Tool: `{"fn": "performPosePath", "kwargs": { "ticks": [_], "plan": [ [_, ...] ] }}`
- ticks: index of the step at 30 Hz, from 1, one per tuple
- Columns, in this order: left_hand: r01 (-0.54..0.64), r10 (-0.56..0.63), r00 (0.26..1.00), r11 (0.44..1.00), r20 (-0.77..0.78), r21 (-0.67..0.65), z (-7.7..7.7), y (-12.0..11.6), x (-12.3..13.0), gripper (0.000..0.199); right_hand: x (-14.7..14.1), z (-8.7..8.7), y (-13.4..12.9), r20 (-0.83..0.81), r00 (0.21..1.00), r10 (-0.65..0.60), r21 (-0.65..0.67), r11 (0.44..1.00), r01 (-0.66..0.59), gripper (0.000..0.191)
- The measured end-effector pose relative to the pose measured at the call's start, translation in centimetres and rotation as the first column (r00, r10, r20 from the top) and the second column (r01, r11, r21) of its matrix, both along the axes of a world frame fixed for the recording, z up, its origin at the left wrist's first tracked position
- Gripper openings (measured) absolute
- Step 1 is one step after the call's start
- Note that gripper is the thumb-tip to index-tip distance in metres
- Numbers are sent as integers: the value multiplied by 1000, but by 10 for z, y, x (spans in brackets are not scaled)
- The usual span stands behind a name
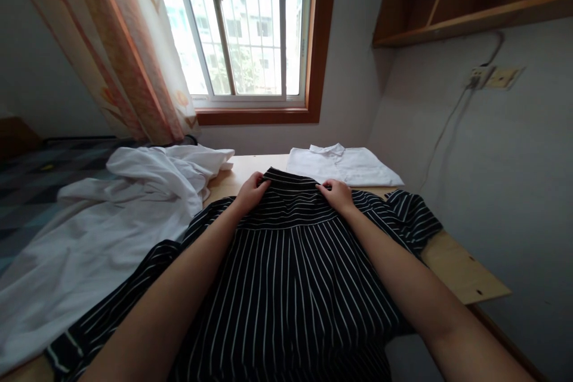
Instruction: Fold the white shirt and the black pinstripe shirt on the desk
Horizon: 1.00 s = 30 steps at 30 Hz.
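A black shirt with white stripes [286, 286] lies spread with its back upward and its collar at the far end. My left hand [252, 192] pinches the left end of the collar between thumb and fingers. At the collar's right end, my right hand [336, 194] grips the cloth in the same way. One sleeve stretches toward the lower left, partly behind my left forearm. The other sleeve lies bunched at the right. The shirt's lower hem hangs toward me at the bottom of the view.
Beyond the collar, a folded white shirt [342, 168] lies on the pale wooden board [465, 271]. Crumpled white cloth [134, 209] covers the left side, over a checked bed cover [27, 173]. A window, a curtain [129, 48], a wall shelf and a socket with a cable surround the board.
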<state>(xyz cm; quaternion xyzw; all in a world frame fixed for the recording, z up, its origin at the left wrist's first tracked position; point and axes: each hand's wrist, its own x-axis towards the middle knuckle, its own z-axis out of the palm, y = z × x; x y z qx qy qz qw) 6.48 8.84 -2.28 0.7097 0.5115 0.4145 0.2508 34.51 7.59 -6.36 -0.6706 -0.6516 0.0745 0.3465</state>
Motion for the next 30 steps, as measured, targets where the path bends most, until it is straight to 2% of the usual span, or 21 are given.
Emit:
{"fn": "performPosePath", "kwargs": {
  "ticks": [3,6,9,11,12,13,15,17,19,21,24,27,30],
  "plan": [
    [141,-117,973,984,201,-110,17,-3,-1,22,6,4,1,-189,972,142,67,989,-131,21],
    [274,-205,928,942,312,-194,32,-9,-7,31,12,21,-9,-378,862,337,237,935,-262,28],
    [358,-256,902,894,348,-270,42,-13,-15,39,16,45,-24,-530,720,447,288,894,-344,35],
    [356,-278,913,900,298,-250,43,-12,-18,41,17,55,-29,-575,659,484,267,873,-408,35],
    [329,-276,932,917,235,-228,42,-9,-19,40,17,56,-28,-570,660,489,249,869,-428,34],
    [276,-251,958,939,142,-205,39,-7,-18,38,16,55,-26,-541,695,474,226,877,-423,32],
    [89,-106,987,986,-118,-140,31,-1,-14,33,11,45,-19,-403,848,345,156,939,-308,25],
    [-135,124,924,991,-363,-6,21,1,-6,34,5,31,-11,-164,980,114,89,991,-101,18],
    [-247,292,825,956,-485,155,13,-2,5,41,0,19,-7,69,997,-41,50,998,38,26],
    [-242,357,774,930,-523,275,7,-10,16,48,-4,14,-8,201,978,-61,35,998,55,37],
    [-106,290,773,936,-564,336,-1,-27,30,47,-5,16,-13,277,961,20,61,997,-38,34],
    [30,149,768,963,-623,267,-13,-41,37,45,-8,19,-19,347,921,176,54,977,-207,30],
    [43,55,739,991,-672,128,-29,-47,37,57,-13,15,-25,380,878,292,-72,955,-287,34]
  ]
}}
